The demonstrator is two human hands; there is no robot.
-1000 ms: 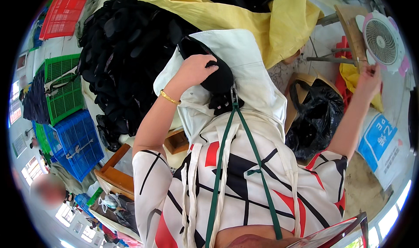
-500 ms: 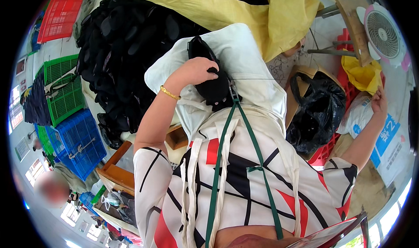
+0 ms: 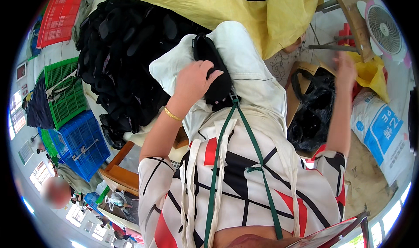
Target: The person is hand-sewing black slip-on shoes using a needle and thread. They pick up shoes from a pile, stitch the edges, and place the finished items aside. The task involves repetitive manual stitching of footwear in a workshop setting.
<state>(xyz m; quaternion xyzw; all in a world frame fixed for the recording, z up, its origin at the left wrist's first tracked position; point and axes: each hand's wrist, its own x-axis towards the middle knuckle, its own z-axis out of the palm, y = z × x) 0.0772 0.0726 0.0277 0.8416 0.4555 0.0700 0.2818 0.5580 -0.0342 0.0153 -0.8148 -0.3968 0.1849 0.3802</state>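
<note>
A black shoe (image 3: 219, 80) lies on the white cloth (image 3: 244, 43) over my lap, its opening pointing away from me. My left hand (image 3: 194, 78), with a gold bracelet at the wrist, is closed on the shoe's left side. A thin thread stretches from the shoe toward the right across the cloth. Beside the shoe's near end hangs a small metal piece (image 3: 234, 94) on a green cord. My right hand (image 3: 345, 68) is raised at the far right, above the yellow bag; motion smears its fingers, so whether they hold the thread cannot be told.
A big heap of black shoes (image 3: 131, 51) lies at the left, beside a yellow sheet (image 3: 288, 21). At right stand a cardboard box (image 3: 292, 104) with a black plastic bag (image 3: 310, 112), a white-and-blue sack (image 3: 377, 134) and a fan (image 3: 384, 29). Plastic crates (image 3: 80, 143) line the left.
My right hand has swung up and inward from the far right. My left hand has shifted slightly right and nearer me, still on the shoe.
</note>
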